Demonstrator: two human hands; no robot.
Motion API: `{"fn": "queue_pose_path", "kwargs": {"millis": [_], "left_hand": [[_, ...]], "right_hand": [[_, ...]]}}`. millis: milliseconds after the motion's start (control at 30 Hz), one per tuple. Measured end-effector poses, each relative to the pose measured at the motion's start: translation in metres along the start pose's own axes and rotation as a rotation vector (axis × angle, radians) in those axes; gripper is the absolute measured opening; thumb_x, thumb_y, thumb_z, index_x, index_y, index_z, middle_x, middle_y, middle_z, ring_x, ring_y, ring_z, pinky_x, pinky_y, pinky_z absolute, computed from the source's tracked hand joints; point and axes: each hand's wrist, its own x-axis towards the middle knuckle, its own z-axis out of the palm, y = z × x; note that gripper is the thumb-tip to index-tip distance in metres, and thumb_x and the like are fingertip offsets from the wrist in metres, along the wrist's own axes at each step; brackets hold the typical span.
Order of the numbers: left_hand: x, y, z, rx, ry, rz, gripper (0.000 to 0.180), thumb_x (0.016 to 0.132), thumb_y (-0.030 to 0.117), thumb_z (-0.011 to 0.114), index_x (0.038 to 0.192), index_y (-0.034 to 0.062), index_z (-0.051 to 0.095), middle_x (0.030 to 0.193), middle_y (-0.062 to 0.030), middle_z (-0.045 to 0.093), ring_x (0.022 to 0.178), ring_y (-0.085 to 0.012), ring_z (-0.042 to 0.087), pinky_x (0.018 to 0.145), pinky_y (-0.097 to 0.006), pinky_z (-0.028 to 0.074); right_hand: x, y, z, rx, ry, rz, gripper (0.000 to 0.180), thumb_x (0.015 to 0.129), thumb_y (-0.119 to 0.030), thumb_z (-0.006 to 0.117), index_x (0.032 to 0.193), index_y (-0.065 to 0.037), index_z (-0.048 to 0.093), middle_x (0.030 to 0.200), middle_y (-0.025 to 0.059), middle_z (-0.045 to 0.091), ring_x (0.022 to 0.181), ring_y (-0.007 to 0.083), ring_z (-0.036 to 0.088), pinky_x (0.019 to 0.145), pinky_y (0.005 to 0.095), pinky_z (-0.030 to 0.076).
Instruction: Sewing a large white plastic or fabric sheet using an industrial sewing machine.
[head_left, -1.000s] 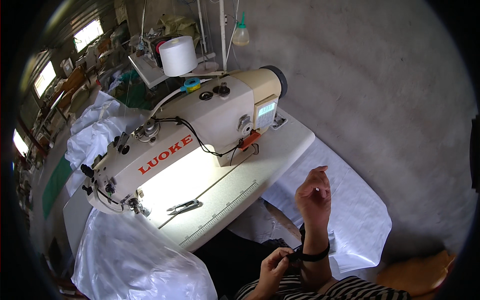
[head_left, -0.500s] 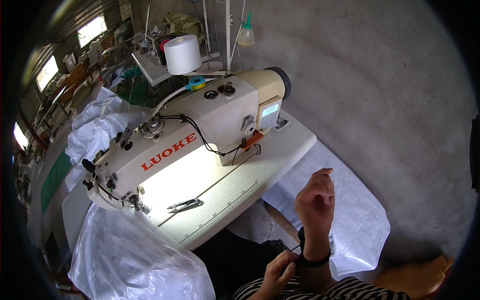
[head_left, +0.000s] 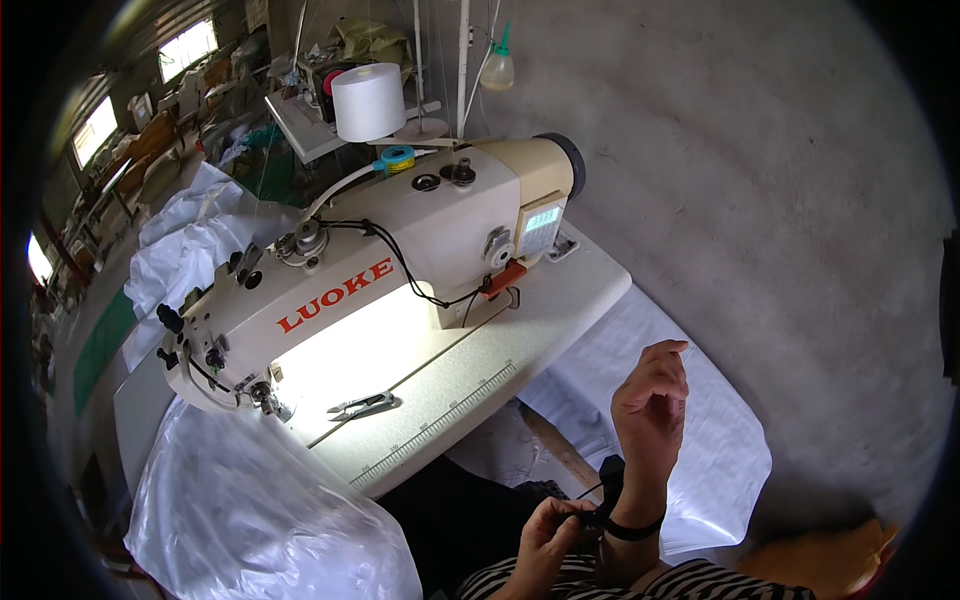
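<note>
My right hand (head_left: 652, 402) is raised to the right of the sewing machine table, fingers loosely bent around a hollow palm with nothing in it. Around that wrist sits a black wristband (head_left: 635, 529) with a small dark block on it. My left hand (head_left: 545, 537) comes up from below, thumb and fingertips pinching the band's strap on its left side. Part of the strap is hidden behind those fingers. Beyond both hands stands a white sewing machine (head_left: 370, 265), its work light on. Metal thread snips (head_left: 364, 406) lie on its table (head_left: 440, 425), touched by neither hand.
Clear plastic sheeting (head_left: 260, 510) hangs over the table's near left side. White sheet material (head_left: 715, 450) lies beneath my raised arm, against the grey wall (head_left: 780, 200). A white thread cone (head_left: 369, 103) and an oil bottle (head_left: 497, 70) are behind the machine. Orange material (head_left: 825, 562) lies lower right.
My right hand has shifted slightly right, and the dark block on its wristband shows more plainly. My left hand's fingers remain at the strap, slightly higher. The view has shifted a little.
</note>
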Motion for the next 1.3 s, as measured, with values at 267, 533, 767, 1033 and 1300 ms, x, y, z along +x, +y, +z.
{"fn": "queue_pose_path", "kwargs": {"millis": [267, 533, 767, 1033, 1300], "left_hand": [[0.003, -0.004, -0.003, -0.049, -0.052, -0.066, 0.008, 0.094, -0.004, 0.056, 0.099, 0.002, 0.054, 0.098, -0.0052, 0.064, 0.083, -0.0123, 0.064, 0.078, -0.027, 0.055], [0.009, -0.006, -0.004, 0.096, -0.074, -0.044, 0.029, 0.086, 0.002, 0.073, 0.109, -0.0025, 0.057, 0.104, -0.007, 0.066, 0.094, -0.0115, 0.064, 0.084, -0.024, 0.053], [0.006, -0.021, -0.011, 0.103, -0.091, -0.055, 0.031, 0.09, 0.006, 0.069, 0.117, -0.0037, 0.055, 0.112, -0.0078, 0.064, 0.1, -0.0119, 0.062, 0.09, -0.025, 0.05], [-0.006, -0.002, 0.002, 0.162, -0.085, 0.242, 0.02, 0.097, 0.002, 0.056, 0.114, -0.0003, 0.064, 0.104, -0.0057, 0.066, 0.085, -0.0105, 0.063, 0.077, -0.024, 0.051], [-0.01, 0.004, 0.001, 0.2, -0.087, 0.173, 0.024, 0.099, 0.008, 0.054, 0.119, -0.0001, 0.064, 0.11, -0.0049, 0.064, 0.094, -0.0102, 0.062, 0.08, -0.023, 0.05]], "right_hand": [[0.003, -0.011, -0.005, 0.01, 0.016, -0.036, 0.017, 0.09, -0.001, 0.049, 0.102, 0.002, 0.061, 0.056, -0.004, 0.043, 0.045, 0.0057, 0.037, 0.052, 0.0212, 0.045], [0.006, -0.01, -0.01, 0.004, 0.057, -0.027, 0.017, 0.088, 0.0, 0.049, 0.101, 0.001, 0.061, 0.056, -0.0041, 0.043, 0.045, 0.0055, 0.037, 0.053, 0.0218, 0.045], [0.006, -0.01, -0.013, -0.019, 0.062, -0.021, 0.016, 0.09, 0.001, 0.049, 0.099, 0.001, 0.062, 0.056, -0.0035, 0.043, 0.045, 0.0055, 0.035, 0.052, 0.0214, 0.044], [0.009, -0.017, -0.012, -0.132, 0.019, -0.067, 0.016, 0.09, 0.001, 0.049, 0.097, 0.002, 0.063, 0.058, -0.002, 0.045, 0.045, 0.0063, 0.036, 0.052, 0.0206, 0.044], [0.014, -0.028, -0.014, -0.308, -0.11, -0.114, 0.018, 0.09, 0.001, 0.049, 0.097, 0.001, 0.065, 0.057, -0.0021, 0.044, 0.044, 0.0062, 0.035, 0.053, 0.0205, 0.043]]}}
